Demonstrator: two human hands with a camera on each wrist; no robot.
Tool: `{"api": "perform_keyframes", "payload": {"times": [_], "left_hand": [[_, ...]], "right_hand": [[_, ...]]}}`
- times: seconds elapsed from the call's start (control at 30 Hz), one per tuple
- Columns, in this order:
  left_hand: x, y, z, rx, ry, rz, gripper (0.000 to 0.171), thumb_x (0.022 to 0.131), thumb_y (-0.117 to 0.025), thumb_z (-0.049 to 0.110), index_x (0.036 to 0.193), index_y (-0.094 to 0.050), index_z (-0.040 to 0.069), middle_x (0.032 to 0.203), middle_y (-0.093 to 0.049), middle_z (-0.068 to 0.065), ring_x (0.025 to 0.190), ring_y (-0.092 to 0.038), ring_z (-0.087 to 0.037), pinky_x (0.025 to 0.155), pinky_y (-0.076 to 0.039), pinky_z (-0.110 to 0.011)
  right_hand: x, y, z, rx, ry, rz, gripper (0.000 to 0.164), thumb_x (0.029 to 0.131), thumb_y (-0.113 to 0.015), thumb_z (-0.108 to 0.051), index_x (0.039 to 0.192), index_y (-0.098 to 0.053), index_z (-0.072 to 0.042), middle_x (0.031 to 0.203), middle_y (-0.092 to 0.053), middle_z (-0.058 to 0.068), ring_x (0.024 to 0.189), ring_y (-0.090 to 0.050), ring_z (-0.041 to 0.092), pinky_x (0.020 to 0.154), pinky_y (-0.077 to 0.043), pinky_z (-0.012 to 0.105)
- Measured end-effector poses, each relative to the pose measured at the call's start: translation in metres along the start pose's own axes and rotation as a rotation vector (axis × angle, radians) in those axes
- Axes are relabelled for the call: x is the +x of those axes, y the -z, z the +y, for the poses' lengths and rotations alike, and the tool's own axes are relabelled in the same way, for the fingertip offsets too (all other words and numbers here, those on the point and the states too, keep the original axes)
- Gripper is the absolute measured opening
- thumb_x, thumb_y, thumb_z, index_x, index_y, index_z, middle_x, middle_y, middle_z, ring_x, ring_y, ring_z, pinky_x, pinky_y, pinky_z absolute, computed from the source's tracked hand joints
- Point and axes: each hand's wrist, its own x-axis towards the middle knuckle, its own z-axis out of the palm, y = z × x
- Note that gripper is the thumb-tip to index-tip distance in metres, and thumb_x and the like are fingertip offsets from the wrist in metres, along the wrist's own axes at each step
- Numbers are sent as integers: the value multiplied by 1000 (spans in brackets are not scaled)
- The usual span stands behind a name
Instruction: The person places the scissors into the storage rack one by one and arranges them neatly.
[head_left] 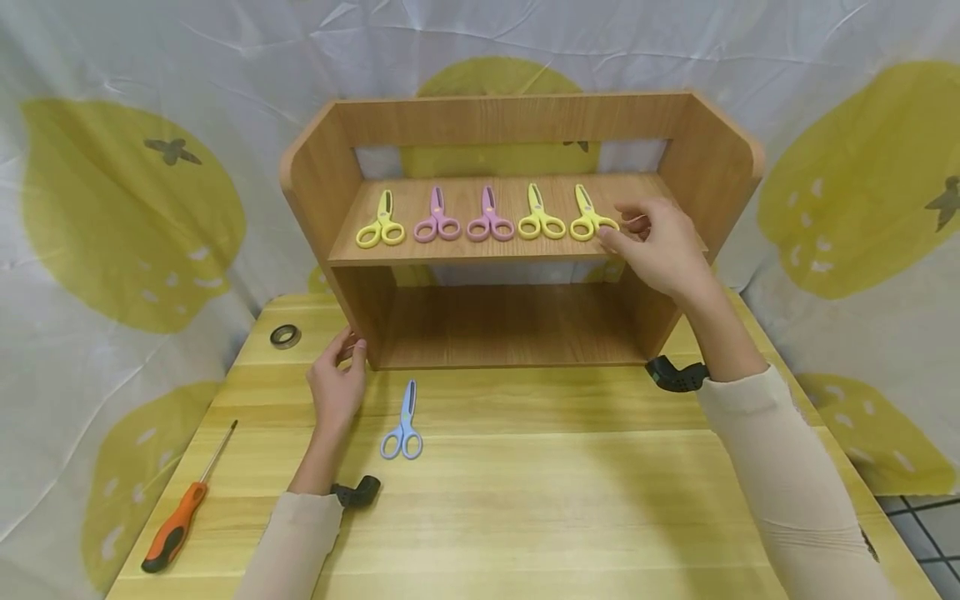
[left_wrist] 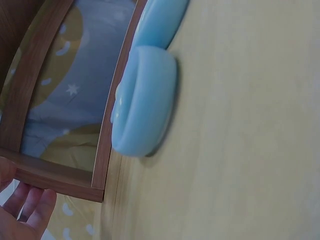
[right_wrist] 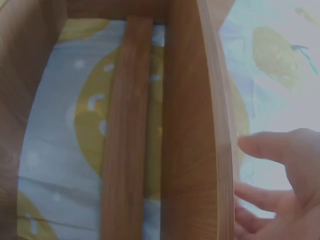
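My left hand (head_left: 337, 383) is at the lower left corner of a wooden desktop shelf (head_left: 510, 265), its fingertips right at the outer side of the panel. In the left wrist view its fingers (left_wrist: 42, 212) lie loosely bent along that panel. My right hand (head_left: 660, 246) hovers over the right end of the upper board, thumb tip overlapping a handle loop of the rightmost yellow scissors (head_left: 585, 208). In the right wrist view, thumb and fingers (right_wrist: 265, 197) are spread apart by the board's edge. Blue scissors (head_left: 406, 425) lie on the table before the shelf.
Along the upper board lie more yellow scissors (head_left: 384, 223) (head_left: 537, 208) and two pink pairs (head_left: 437, 218) (head_left: 489, 218), blades pointing back. A tape roll (head_left: 285, 337) and an orange-handled screwdriver (head_left: 180, 521) are on the table's left. A lemon-print curtain (head_left: 262, 67) hangs behind.
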Motion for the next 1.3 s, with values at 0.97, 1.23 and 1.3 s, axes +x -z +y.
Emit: {"api": "perform_keyframes", "payload": {"times": [0.97,1.23,1.3], "left_hand": [[2,0,-1,5,-6,8,38,104,-62,26,140,-65,17,124,-75,-2,109,-71,-17,89,-62,-27],[1,-1,-1,-5,-17,10,37,103,-63,24,139,-66,16,123,-76,-5,108,-72,-20,86,-61,-21],[1,-1,-1,-1,-15,9,36,104,-62,24,139,-67,16,123,-75,-5,109,-72,-20,88,-63,-28]], "right_hand": [[-133,-181,-4,349,158,-201,37,94,-77,-22,129,-65,-12,125,-67,1,115,-62,22,98,-56,41],[-151,-236,-12,416,113,-368,51,91,-80,-30,133,-62,-7,130,-66,10,114,-64,25,97,-57,49],[-154,-246,-13,421,93,-406,54,91,-80,-33,135,-61,-7,132,-65,11,115,-64,26,98,-57,47]]}}
